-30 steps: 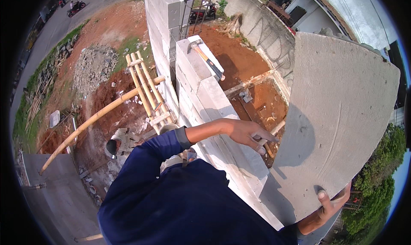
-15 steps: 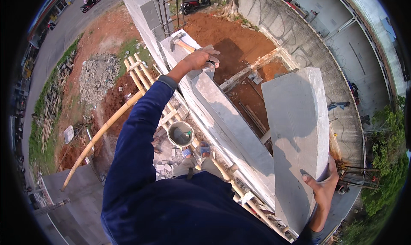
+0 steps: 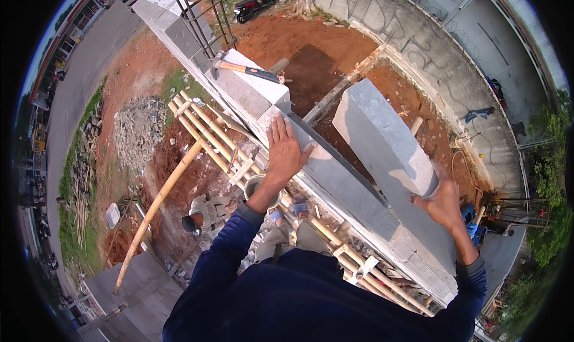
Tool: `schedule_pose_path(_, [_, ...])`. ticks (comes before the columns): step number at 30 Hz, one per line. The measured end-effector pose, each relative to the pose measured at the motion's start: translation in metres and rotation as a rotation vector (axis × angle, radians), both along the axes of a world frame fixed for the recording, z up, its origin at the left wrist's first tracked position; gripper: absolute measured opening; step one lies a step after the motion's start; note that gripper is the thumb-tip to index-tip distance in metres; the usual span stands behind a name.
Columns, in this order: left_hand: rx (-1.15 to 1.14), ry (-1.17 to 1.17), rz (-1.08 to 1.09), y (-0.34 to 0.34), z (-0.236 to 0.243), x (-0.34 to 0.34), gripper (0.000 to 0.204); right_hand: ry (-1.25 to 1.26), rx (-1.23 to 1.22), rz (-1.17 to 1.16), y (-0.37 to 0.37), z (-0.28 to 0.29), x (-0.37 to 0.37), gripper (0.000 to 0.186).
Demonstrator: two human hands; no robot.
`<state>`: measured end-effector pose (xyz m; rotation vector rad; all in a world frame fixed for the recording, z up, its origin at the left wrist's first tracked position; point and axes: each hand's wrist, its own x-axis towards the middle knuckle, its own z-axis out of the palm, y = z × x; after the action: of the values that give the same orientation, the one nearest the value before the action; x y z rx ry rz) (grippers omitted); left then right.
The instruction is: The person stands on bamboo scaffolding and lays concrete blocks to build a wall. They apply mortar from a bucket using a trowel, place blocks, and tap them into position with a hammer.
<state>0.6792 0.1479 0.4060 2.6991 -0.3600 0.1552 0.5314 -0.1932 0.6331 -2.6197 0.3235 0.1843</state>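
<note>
Head view: downward outlook over a pale block wall (image 3: 344, 177), whose top runs diagonally from upper left to lower right before the person's body.
Loose block: a long grey block (image 3: 388, 133) at the wall's inner side, tilted, its far end reaching out above the red soil (image 3: 311, 34); whether its underside bears on the wall is hidden.
Right hand: the right hand (image 3: 441, 201) grasps the block's near end, thumb on the side toward the wall and fingers around the end face, presumably because a hold from two sides checks both slipping and tipping.
Left hand: the left hand (image 3: 284, 153) lies flattened on the wall top, fingers spread, clenching nothing; the posture probably lends balance.
Hammer: a hammer (image 3: 251, 72) with an orange-and-black handle rests on the raised course beyond the left hand, a level ledge likely chosen to keep it within reach.
Scaffold: bamboo poles (image 3: 326, 231) lashed alongside the wall, with the person's sandalled feet (image 3: 299, 209) among them, apparently giving standing height.
Bucket: a bucket (image 3: 254, 185) beside the poles, partly covered by the left forearm; contents unclear.
Steel cage: upright reinforcing bars (image 3: 200, 16) at the wall's far break.
Co-worker: a person in a dark cap (image 3: 206, 217), on the ground below.
</note>
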Motion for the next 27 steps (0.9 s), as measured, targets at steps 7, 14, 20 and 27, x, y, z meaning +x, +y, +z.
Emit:
schedule_pose_path(7, [0.167,0.231,-0.048,-0.015,0.024,-0.029,0.144,0.017,-0.075,0.186,-0.003,-0.077,0.045,0.097])
schedule_pose_path(14, [0.147,0.257,-0.04,-0.014,0.025,-0.029,0.145,0.147,-0.075,0.232,0.026,-0.135,0.079,0.105])
schedule_pose_path(20, [0.221,0.322,-0.026,-0.017,0.036,-0.027,0.144,0.043,-0.038,0.307,0.045,-0.172,0.092,0.105])
schedule_pose_path(27, [0.131,0.353,-0.019,-0.017,0.039,-0.028,0.143,0.106,-0.021,0.327,0.053,-0.184,0.102,0.108])
